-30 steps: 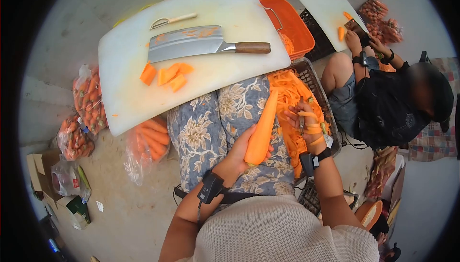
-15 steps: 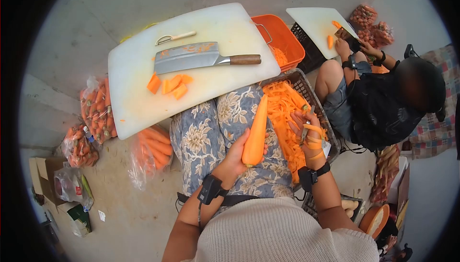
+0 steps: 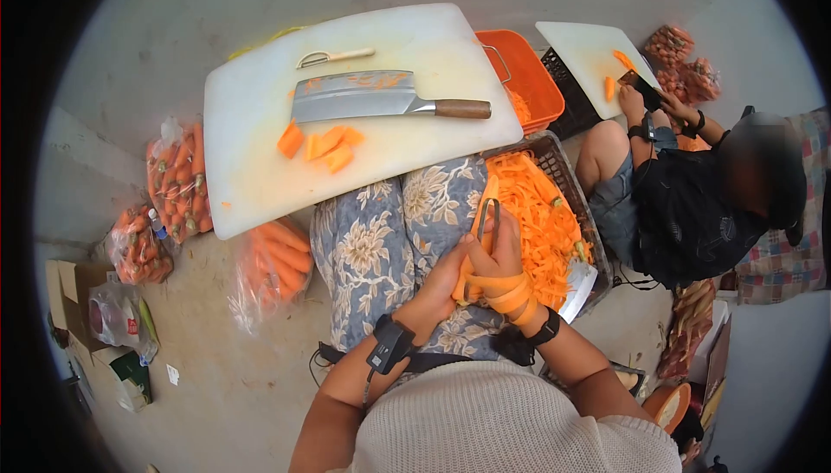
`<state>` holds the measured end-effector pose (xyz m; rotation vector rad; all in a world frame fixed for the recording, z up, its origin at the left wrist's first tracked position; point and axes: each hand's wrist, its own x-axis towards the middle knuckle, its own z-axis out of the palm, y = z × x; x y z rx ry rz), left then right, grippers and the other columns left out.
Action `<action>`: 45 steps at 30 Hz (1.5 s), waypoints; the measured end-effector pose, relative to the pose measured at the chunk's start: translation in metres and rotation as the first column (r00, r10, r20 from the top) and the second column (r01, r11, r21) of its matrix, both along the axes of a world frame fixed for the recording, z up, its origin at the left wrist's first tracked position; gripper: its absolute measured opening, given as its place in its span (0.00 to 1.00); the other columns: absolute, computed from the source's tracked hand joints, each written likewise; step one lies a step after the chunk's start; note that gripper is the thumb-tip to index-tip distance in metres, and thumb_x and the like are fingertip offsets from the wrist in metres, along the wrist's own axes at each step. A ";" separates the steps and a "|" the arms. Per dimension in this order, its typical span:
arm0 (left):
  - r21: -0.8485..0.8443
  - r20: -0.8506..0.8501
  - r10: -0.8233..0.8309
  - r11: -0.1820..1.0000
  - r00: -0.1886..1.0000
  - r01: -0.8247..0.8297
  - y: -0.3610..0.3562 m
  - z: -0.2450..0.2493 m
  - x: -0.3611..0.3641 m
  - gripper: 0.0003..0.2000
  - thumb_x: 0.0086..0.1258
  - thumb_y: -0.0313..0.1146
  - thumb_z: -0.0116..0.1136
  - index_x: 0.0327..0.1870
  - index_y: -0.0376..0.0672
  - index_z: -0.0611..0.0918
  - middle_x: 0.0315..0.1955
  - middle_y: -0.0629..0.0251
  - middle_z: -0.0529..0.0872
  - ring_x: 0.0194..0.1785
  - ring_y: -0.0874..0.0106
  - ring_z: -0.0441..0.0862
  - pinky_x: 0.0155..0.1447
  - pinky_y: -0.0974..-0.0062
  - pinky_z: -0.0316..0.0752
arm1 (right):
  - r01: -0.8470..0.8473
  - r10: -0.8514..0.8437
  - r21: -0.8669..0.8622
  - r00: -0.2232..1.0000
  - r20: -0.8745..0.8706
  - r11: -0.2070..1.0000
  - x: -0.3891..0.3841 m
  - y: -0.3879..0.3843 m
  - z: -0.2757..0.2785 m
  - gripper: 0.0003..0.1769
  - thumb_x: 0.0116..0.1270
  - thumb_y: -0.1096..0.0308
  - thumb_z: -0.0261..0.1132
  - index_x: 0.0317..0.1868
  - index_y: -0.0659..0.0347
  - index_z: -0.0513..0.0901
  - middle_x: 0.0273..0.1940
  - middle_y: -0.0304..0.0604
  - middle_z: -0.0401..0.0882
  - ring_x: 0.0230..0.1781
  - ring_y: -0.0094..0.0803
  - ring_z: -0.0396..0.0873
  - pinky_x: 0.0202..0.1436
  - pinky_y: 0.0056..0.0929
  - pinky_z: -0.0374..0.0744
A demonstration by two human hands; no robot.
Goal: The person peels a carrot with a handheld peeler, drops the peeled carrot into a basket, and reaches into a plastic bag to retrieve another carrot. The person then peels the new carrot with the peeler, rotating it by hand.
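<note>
Sitting low, knees under the board (image 3: 260,161). Left hand (image 3: 440,289) is closed round the thick end of a carrot (image 3: 470,267), which lies over the lap with its tip angled toward the crate (image 3: 567,180), probably so strips drop onto the peelings (image 3: 532,213) there. Right hand (image 3: 500,252) is clenched on a peeler (image 3: 487,218), blade laid against the carrot; peel loops hang over that wrist. Cleaver (image 3: 363,96) and chunks (image 3: 322,142) rest on the board. Bagged carrots (image 3: 177,183) lie near the left side.
</note>
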<state>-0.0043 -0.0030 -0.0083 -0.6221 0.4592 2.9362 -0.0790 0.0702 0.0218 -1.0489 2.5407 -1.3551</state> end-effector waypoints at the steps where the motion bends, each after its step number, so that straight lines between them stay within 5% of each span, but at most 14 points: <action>1: 0.004 0.007 0.006 1.000 1.000 -0.006 -0.002 0.001 -0.001 0.21 0.72 0.44 0.37 0.62 0.46 0.65 0.54 0.66 0.72 0.55 0.74 0.72 0.58 0.77 0.67 | -0.005 0.005 0.011 1.000 0.005 1.000 -0.002 -0.002 -0.001 0.28 0.54 0.69 0.62 0.54 0.73 0.65 0.52 0.57 0.64 0.54 0.47 0.64 0.59 0.35 0.63; 5: 0.022 0.062 -0.021 1.000 0.998 0.019 -0.005 0.004 -0.003 0.20 0.73 0.44 0.36 0.60 0.44 0.67 0.53 0.66 0.73 0.54 0.75 0.73 0.54 0.79 0.70 | 0.020 -0.019 0.041 1.000 -0.021 0.999 -0.015 -0.012 -0.008 0.27 0.55 0.70 0.62 0.53 0.72 0.66 0.49 0.54 0.67 0.51 0.44 0.66 0.57 0.33 0.64; 7: -0.054 0.124 0.020 0.998 0.992 -0.013 -0.002 -0.002 -0.005 0.21 0.72 0.49 0.36 0.54 0.42 0.70 0.43 0.62 0.79 0.42 0.72 0.79 0.45 0.75 0.76 | 0.055 -0.053 0.051 0.998 -0.045 0.997 -0.028 -0.019 -0.013 0.26 0.55 0.70 0.62 0.52 0.72 0.67 0.46 0.52 0.68 0.48 0.42 0.67 0.55 0.32 0.66; 10: -0.074 0.120 -0.122 0.989 0.985 0.131 -0.010 0.000 -0.002 0.22 0.71 0.51 0.35 0.50 0.41 0.71 0.35 0.59 0.81 0.33 0.71 0.81 0.36 0.73 0.78 | 0.099 -0.097 0.003 0.967 0.237 0.995 -0.047 -0.028 -0.018 0.17 0.53 0.70 0.64 0.37 0.70 0.67 0.38 0.52 0.67 0.44 0.43 0.65 0.51 0.34 0.65; 13: -0.018 0.145 -0.123 0.992 0.982 0.127 -0.009 -0.006 -0.004 0.24 0.71 0.53 0.35 0.48 0.40 0.72 0.29 0.56 0.81 0.28 0.69 0.80 0.29 0.73 0.77 | 0.061 -0.059 -0.068 0.997 0.040 0.996 -0.056 -0.031 -0.034 0.15 0.53 0.70 0.63 0.34 0.69 0.68 0.34 0.47 0.66 0.40 0.39 0.65 0.47 0.32 0.67; 18: -0.042 0.172 -0.149 0.987 0.974 0.158 -0.014 0.004 -0.004 0.23 0.71 0.51 0.36 0.49 0.38 0.70 0.29 0.55 0.80 0.27 0.67 0.80 0.30 0.73 0.76 | 0.385 -0.319 -0.022 0.794 0.518 0.923 -0.094 -0.039 -0.053 0.14 0.55 0.68 0.63 0.28 0.67 0.67 0.32 0.46 0.67 0.29 0.33 0.67 0.35 0.29 0.70; 22: -0.007 0.155 -0.150 0.988 0.976 0.153 -0.015 0.003 -0.003 0.22 0.71 0.49 0.36 0.49 0.37 0.69 0.29 0.54 0.79 0.26 0.66 0.79 0.31 0.73 0.76 | 0.392 -0.327 -0.064 0.837 0.438 0.918 -0.122 -0.041 -0.076 0.12 0.57 0.68 0.61 0.23 0.59 0.66 0.20 0.31 0.64 0.17 0.17 0.62 0.20 0.19 0.65; 27: -0.013 0.154 -0.155 0.987 0.976 0.159 -0.015 0.004 -0.003 0.22 0.71 0.50 0.36 0.49 0.37 0.69 0.29 0.54 0.79 0.26 0.66 0.80 0.31 0.73 0.76 | 0.388 -0.295 -0.077 0.802 0.519 0.919 -0.146 -0.033 -0.099 0.13 0.57 0.66 0.62 0.22 0.59 0.66 0.20 0.33 0.66 0.16 0.18 0.64 0.19 0.19 0.65; 29: -0.029 0.155 -0.166 0.985 0.974 0.173 -0.015 0.004 -0.003 0.22 0.71 0.50 0.36 0.49 0.37 0.69 0.29 0.54 0.80 0.26 0.66 0.80 0.31 0.73 0.76 | 0.411 -0.290 -0.008 0.657 0.695 0.912 -0.154 -0.027 -0.105 0.15 0.53 0.62 0.62 0.21 0.65 0.70 0.21 0.43 0.71 0.18 0.28 0.71 0.21 0.25 0.71; 36: -0.067 0.195 -0.209 0.972 0.958 0.226 -0.011 -0.001 -0.001 0.24 0.70 0.53 0.36 0.50 0.38 0.70 0.27 0.55 0.80 0.25 0.65 0.80 0.25 0.73 0.76 | 0.494 -0.316 0.099 0.377 0.870 0.864 -0.144 0.002 -0.077 0.16 0.55 0.60 0.64 0.36 0.63 0.73 0.27 0.37 0.73 0.23 0.27 0.72 0.24 0.26 0.71; 38: -0.110 0.182 -0.214 0.966 0.960 0.236 -0.011 -0.002 0.002 0.25 0.70 0.53 0.35 0.50 0.38 0.70 0.26 0.56 0.80 0.24 0.66 0.80 0.25 0.73 0.76 | 0.630 -0.585 0.296 0.317 0.746 0.718 -0.154 0.023 -0.104 0.17 0.56 0.61 0.64 0.41 0.61 0.72 0.35 0.40 0.73 0.30 0.28 0.75 0.30 0.25 0.77; 40: -0.009 0.122 -0.187 0.982 0.975 0.189 -0.015 -0.004 0.003 0.23 0.71 0.51 0.36 0.48 0.38 0.70 0.27 0.55 0.79 0.24 0.67 0.80 0.26 0.73 0.76 | 0.637 -0.105 -0.128 0.314 0.944 0.761 -0.149 0.081 -0.158 0.16 0.57 0.63 0.64 0.42 0.60 0.72 0.40 0.43 0.72 0.38 0.32 0.77 0.38 0.27 0.80; 42: 0.004 0.086 -0.187 0.982 0.979 0.187 -0.014 0.000 0.002 0.23 0.70 0.51 0.36 0.48 0.39 0.71 0.27 0.55 0.79 0.24 0.68 0.79 0.27 0.73 0.77 | 0.652 0.019 -0.048 0.051 0.999 0.757 -0.142 0.118 -0.164 0.19 0.56 0.59 0.64 0.46 0.58 0.71 0.37 0.42 0.73 0.36 0.37 0.78 0.33 0.33 0.82; 45: -0.021 0.120 -0.184 0.982 0.976 0.188 -0.013 -0.001 0.003 0.23 0.70 0.51 0.36 0.48 0.38 0.72 0.27 0.55 0.79 0.24 0.68 0.79 0.27 0.73 0.77 | 0.589 -0.252 0.224 -0.035 0.967 0.777 -0.130 0.134 -0.126 0.20 0.56 0.60 0.65 0.45 0.58 0.72 0.37 0.43 0.74 0.40 0.36 0.78 0.36 0.31 0.83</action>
